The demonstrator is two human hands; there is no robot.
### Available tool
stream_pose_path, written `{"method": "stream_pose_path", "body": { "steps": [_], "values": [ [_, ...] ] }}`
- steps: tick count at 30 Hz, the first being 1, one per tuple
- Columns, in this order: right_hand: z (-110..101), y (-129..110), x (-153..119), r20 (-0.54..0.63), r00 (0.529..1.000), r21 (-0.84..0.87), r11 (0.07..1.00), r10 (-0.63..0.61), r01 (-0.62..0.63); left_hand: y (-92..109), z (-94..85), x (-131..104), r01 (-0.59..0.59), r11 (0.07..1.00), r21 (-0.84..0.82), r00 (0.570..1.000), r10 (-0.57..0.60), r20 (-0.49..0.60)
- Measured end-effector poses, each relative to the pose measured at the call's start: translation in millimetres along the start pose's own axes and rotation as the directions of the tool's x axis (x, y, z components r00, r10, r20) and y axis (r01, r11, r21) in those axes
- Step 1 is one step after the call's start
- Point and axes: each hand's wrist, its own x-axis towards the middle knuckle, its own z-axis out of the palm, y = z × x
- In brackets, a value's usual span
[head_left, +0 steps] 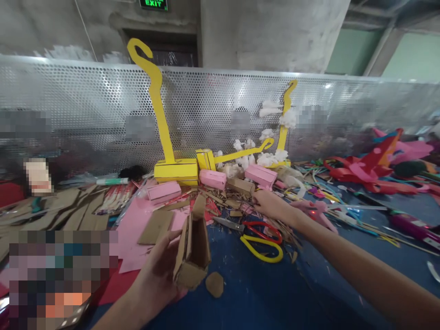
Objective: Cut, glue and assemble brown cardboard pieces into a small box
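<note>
My left hand (156,275) is wrapped round the left side of a small open cardboard box (194,256), held upright with a flap standing up at its far end. My right hand (273,206) reaches into a pile of cardboard scraps (235,213), fingers bent down; what they pinch, if anything, is too small to make out. Just beyond it lie a brown cardboard block (240,186) and a pink block (261,176). Scissors (263,247) with red and yellow handles lie between my hands. A small cardboard piece (215,284) rests beside the box.
Yellow hooked shapes (161,119) on yellow bases stand against a perforated metal screen (213,96). Pink paper (132,233) and cardboard strips (72,206) lie at left. A purple bottle (414,229), a pink glue gun (318,211) and red material (371,169) are at right.
</note>
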Motion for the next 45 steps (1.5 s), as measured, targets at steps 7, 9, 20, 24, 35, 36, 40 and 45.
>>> {"method": "stream_pose_path", "body": {
  "steps": [7, 9, 20, 24, 35, 36, 40, 45],
  "values": [
    [-33, 3, -23, -0.127, 0.99, 0.093, 0.993, -0.066, 0.078, 3, 14.2, -8, 0.049, 0.999, 0.019, 0.997, -0.05, 0.052],
    [-49, -3, -32, -0.18, 0.978, 0.157, 0.979, -0.101, 0.13, 4, 19.5, -11, 0.048, 0.999, 0.004, 0.998, -0.048, 0.05],
    [-33, -98, -68, -0.395, 0.91, 0.803, 0.432, -0.129, 0.41, -5, 12.0, -2, 0.085, 0.996, -0.007, 0.992, -0.084, 0.098],
    [-12, -117, -72, -0.434, 0.886, 0.822, 0.329, -0.165, 0.464, -9, 15.7, -1, 0.028, 1.0, 0.01, 0.996, -0.029, 0.088],
    [1, -130, -85, -0.495, 0.85, 0.672, 0.541, -0.179, 0.505, -17, 11.3, -6, 0.128, 0.97, 0.209, 0.989, -0.14, 0.048],
    [0, -131, -85, -0.498, 0.846, 0.662, 0.547, -0.189, 0.512, -18, 11.6, -7, 0.132, 0.966, 0.222, 0.989, -0.144, 0.036],
    [0, -131, -85, -0.486, 0.852, 0.671, 0.543, -0.193, 0.505, -19, 13.0, -6, 0.14, 0.959, 0.246, 0.985, -0.16, 0.06],
    [4, -131, -85, -0.466, 0.867, 0.699, 0.529, -0.176, 0.482, -20, 11.0, -5, 0.141, 0.966, 0.217, 0.988, -0.153, 0.037]
  ]
}}
